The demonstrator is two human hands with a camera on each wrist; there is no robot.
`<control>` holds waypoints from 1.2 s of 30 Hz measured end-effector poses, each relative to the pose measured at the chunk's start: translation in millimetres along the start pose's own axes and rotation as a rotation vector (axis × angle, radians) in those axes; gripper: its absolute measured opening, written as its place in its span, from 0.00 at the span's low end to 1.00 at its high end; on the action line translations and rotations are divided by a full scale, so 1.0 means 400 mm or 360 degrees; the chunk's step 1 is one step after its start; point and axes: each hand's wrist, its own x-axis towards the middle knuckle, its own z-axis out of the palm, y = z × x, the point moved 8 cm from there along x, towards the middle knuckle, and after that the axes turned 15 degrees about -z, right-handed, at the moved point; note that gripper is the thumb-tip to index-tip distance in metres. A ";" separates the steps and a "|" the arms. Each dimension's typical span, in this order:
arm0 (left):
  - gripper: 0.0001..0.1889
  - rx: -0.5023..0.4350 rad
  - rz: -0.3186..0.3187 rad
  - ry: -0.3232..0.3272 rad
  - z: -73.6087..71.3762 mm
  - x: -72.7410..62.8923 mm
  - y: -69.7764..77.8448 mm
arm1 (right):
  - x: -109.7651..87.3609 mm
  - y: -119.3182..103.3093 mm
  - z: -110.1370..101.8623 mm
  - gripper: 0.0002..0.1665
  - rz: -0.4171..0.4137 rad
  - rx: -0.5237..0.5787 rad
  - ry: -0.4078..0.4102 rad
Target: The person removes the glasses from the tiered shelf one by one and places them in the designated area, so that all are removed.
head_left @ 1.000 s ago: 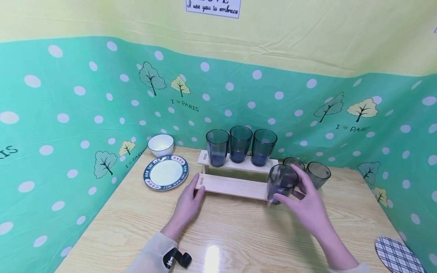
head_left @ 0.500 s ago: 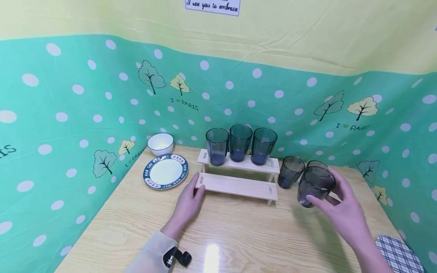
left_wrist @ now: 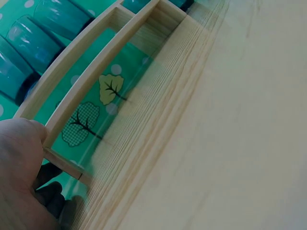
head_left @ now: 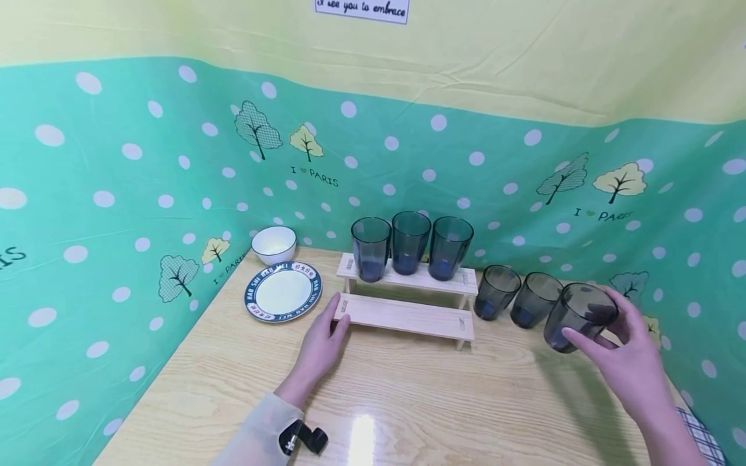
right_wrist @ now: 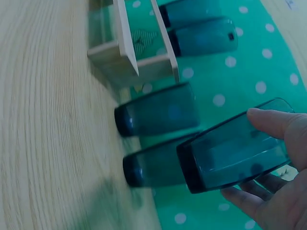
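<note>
My right hand (head_left: 632, 362) holds a dark tinted drinking glass (head_left: 577, 317), thumb on the near side and fingers round the far side. The glass is tilted over the right part of the table, also seen in the right wrist view as a glass (right_wrist: 235, 148). Two similar glasses (head_left: 497, 294) (head_left: 533, 301) stand on the table just left of it. My left hand (head_left: 319, 343) grips the left end of a two-step wooden rack (head_left: 408, 316), thumb at the front edge of its lower shelf. Three tall glasses (head_left: 371, 252) stand on the upper shelf; the lower shelf is bare.
A blue-rimmed plate (head_left: 283, 294) lies left of the rack, with a white bowl (head_left: 274, 244) behind it. A checked cloth piece (head_left: 702, 437) lies at the right edge, partly behind my right arm. A dotted curtain (head_left: 175, 162) encloses the table (head_left: 419, 401).
My right hand has carried the glass rightward from the rack's right end, past the two standing glasses, uncovering them. My left hand has stayed on the rack.
</note>
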 end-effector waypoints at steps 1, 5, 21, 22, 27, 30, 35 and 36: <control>0.36 0.0005 0.0001 0.0003 0.000 0.000 0.001 | 0.002 0.009 -0.005 0.66 0.0005 0.0005 0.0007; 0.36 0.0012 0.0007 0.0006 -0.001 -0.002 0.003 | 0.011 0.048 -0.020 0.67 0.0041 0.0018 0.0004; 0.35 0.0001 -0.0007 -0.0005 -0.001 -0.001 0.000 | 0.055 0.186 -0.032 0.68 0.0172 -0.0111 -0.0072; 0.35 0.0001 -0.0006 -0.0004 -0.001 -0.001 0.000 | 0.058 0.192 -0.031 0.68 0.0182 -0.0127 -0.0073; 0.35 0.0007 -0.0010 0.0002 -0.001 -0.002 0.000 | 0.075 0.220 -0.019 0.67 0.0215 -0.0124 -0.0042; 0.36 0.0017 -0.0009 0.0003 0.000 -0.002 0.000 | 0.082 0.235 -0.014 0.67 0.0232 -0.0121 -0.0031; 0.35 0.0012 -0.0033 -0.0001 -0.001 -0.001 -0.001 | 0.091 0.258 -0.006 0.67 0.0244 -0.0162 -0.0017; 0.35 0.0011 -0.0034 0.0001 -0.001 -0.001 0.000 | 0.093 0.262 -0.005 0.67 0.0241 -0.0167 -0.0007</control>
